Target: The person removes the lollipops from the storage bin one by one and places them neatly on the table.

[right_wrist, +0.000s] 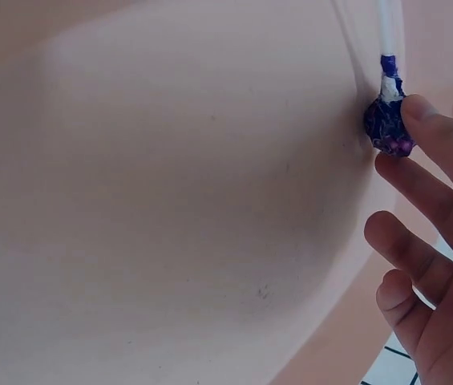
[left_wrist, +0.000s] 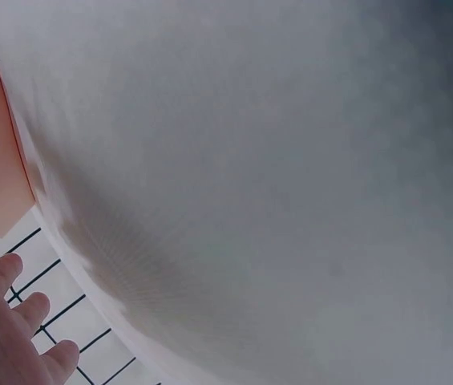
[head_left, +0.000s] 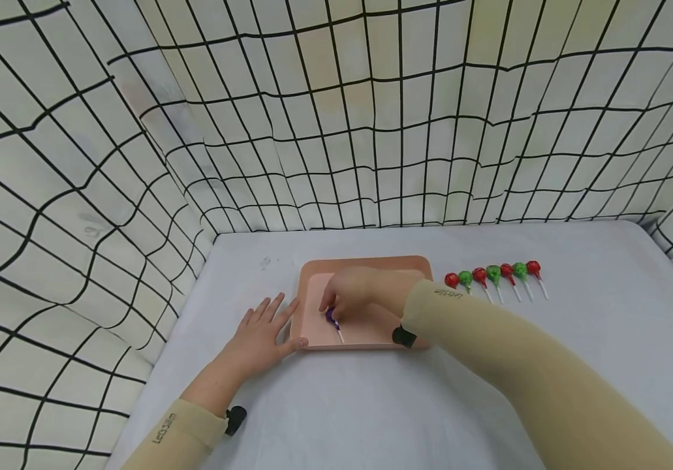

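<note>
A purple-wrapped lollipop lies in the left part of a pink tray, its white stick pointing toward the person. My right hand reaches over the tray and pinches the lollipop's wrapped head between thumb and index finger, as the right wrist view shows. The other fingers are loosely bent and hold nothing. My left hand is spread on the table by the tray's left side, thumb and index finger at its rim. Only some left fingertips show in the left wrist view.
Several red and green lollipops lie in a row on the white table, right of the tray. The right forearm partly covers the nearest ones. White walls with a black grid stand behind and at both sides.
</note>
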A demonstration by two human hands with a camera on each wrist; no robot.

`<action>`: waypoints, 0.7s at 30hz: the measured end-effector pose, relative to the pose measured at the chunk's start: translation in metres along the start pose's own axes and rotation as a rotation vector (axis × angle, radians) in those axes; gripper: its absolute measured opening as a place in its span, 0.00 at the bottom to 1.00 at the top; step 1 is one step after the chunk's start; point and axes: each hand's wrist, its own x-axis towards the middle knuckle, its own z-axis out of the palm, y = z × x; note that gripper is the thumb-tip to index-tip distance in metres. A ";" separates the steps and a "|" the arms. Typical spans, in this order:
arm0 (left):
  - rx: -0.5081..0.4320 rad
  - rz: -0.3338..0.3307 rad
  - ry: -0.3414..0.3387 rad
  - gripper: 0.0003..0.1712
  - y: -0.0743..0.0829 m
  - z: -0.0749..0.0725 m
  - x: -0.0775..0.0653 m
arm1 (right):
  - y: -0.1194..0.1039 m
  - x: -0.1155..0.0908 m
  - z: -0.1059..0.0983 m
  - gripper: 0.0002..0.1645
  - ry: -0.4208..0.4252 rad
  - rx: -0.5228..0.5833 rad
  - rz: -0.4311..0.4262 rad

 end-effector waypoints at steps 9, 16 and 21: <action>0.000 -0.002 -0.002 0.52 0.001 -0.001 -0.001 | -0.003 -0.002 0.000 0.14 -0.023 -0.015 0.003; -0.013 -0.005 -0.008 0.53 0.000 -0.001 -0.001 | -0.004 -0.008 -0.001 0.16 -0.030 0.122 0.049; -0.009 -0.011 -0.018 0.53 0.001 -0.001 -0.001 | 0.003 -0.006 -0.005 0.16 0.004 0.083 0.031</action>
